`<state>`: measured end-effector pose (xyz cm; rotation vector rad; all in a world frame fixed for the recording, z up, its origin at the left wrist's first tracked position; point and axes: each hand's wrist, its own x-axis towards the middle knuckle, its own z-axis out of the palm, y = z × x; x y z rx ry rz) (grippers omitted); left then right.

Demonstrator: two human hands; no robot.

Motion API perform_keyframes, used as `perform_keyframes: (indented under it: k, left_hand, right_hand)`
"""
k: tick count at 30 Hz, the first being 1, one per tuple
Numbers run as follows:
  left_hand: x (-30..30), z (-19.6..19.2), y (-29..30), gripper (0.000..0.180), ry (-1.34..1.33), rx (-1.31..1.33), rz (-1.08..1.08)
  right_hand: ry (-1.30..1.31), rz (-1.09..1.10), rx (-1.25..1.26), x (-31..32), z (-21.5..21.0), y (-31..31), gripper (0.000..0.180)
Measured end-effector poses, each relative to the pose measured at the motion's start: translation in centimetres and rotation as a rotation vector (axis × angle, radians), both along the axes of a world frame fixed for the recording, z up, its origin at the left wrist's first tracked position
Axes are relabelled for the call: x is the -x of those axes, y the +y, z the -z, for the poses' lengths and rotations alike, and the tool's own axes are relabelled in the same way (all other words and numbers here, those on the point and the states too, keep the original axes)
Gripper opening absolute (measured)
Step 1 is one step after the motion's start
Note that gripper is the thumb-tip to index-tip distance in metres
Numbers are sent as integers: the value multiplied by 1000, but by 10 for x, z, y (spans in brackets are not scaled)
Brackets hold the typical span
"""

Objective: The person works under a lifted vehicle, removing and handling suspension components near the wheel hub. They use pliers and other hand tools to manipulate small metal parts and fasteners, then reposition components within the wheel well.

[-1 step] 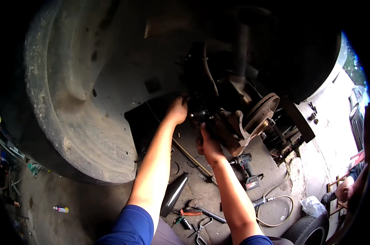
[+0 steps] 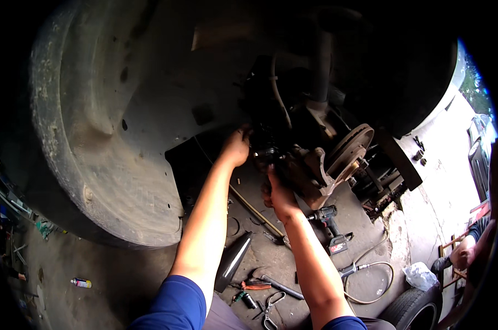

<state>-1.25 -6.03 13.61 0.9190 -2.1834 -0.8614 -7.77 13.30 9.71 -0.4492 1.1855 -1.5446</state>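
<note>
Both my arms reach up into a dark wheel well. My left hand (image 2: pixel 237 147) is closed at the left side of a dark axle part, its fingertips lost in shadow. Just below and to the right, my right hand (image 2: pixel 281 197) is curled with the thumb pointing up against the part's underside; what its fingers grip is hidden. Between the hands shows a shiny metal band (image 2: pixel 267 153) on the dark part. Right of it are the rusty steering knuckle (image 2: pixel 315 190) and the brake disc (image 2: pixel 352 147).
The wheel-arch liner (image 2: pixel 103 165) curves along the left. On the floor lie a cordless impact wrench (image 2: pixel 331 223), a black cone (image 2: pixel 233 261), red-handled pliers (image 2: pixel 256 285), an air hose (image 2: pixel 392 278) and a spray can (image 2: pixel 81 282). At right are a tire (image 2: pixel 411 311) and another person's hand (image 2: pixel 462 256).
The whole view has shifted very slightly to the left. Both hands keep their places at the axle part.
</note>
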Motion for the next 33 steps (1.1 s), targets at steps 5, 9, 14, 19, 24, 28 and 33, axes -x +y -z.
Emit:
perform_keyframes:
  k: [5,9,14,19,24,28,33]
  left_hand:
    - [1,-7,8,41,37,17,33]
    - [-9,-7,-1,38,29,155,83]
    - [-4,-49,21,36,-265,186,58]
    - [23,-58,50,35,-142,215,33]
    - [18,-27,23,33,146,95,24]
    - [17,14,6,33,662,-449,192]
    - [17,57,-10,51,960,-988,274]
  right_hand:
    - [13,12,-28,2,-5,2,39]
    - [65,9,-55,-2,-7,0,44]
    - [72,47,-66,1,-1,1,42]
    - [141,55,-71,1,1,3,46]
    - [258,65,-102,0,-2,3,49]
    - [244,80,-88,7,15,0,53]
    - [246,50,-106,-3,5,-2,55]
